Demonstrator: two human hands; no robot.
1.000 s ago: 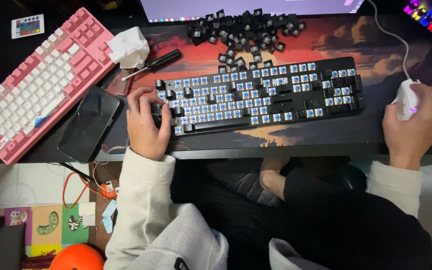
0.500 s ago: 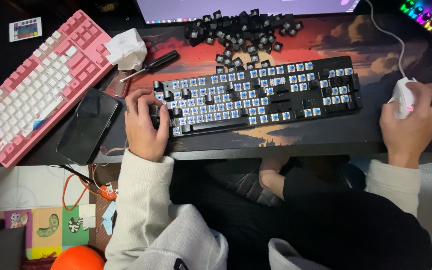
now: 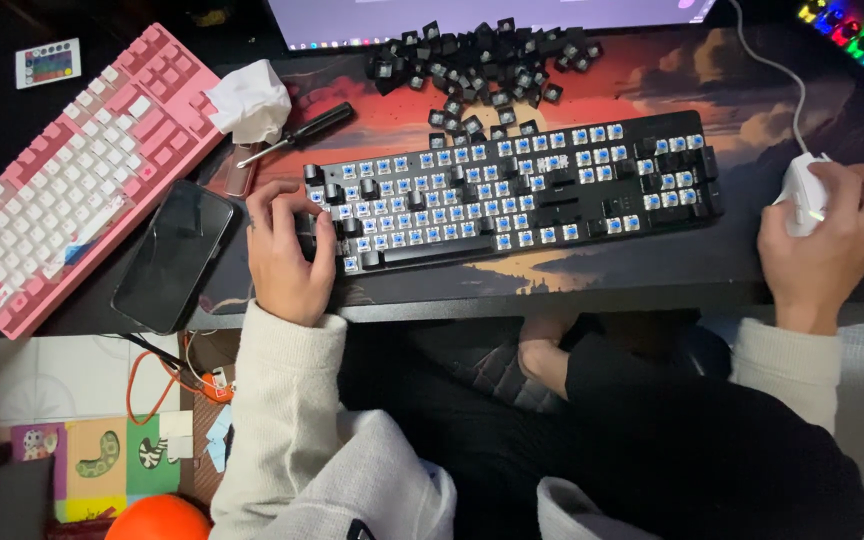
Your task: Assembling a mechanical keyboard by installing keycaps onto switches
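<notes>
While most keycaps are off, a few remain.
My left hand (image 3: 287, 255) rests curled on the stripped black mechanical keyboard (image 3: 512, 190) mid-worktop; my right hand (image 3: 827, 245) cups the white mouse (image 3: 800, 190); loose black keycaps (image 3: 477, 60) lie heaped behind.

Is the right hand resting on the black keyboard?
No, the right hand grips a white mouse off to the side, apart from the black keyboard.

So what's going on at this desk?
A person sits at a desk with the left hand resting on the left end of a black keyboard that has most of its keycaps off, blue switches showing. The loose black keycaps lie piled behind it. The right hand grips a white mouse. A pink keyboard, phone and screwdriver lie alongside.
</notes>
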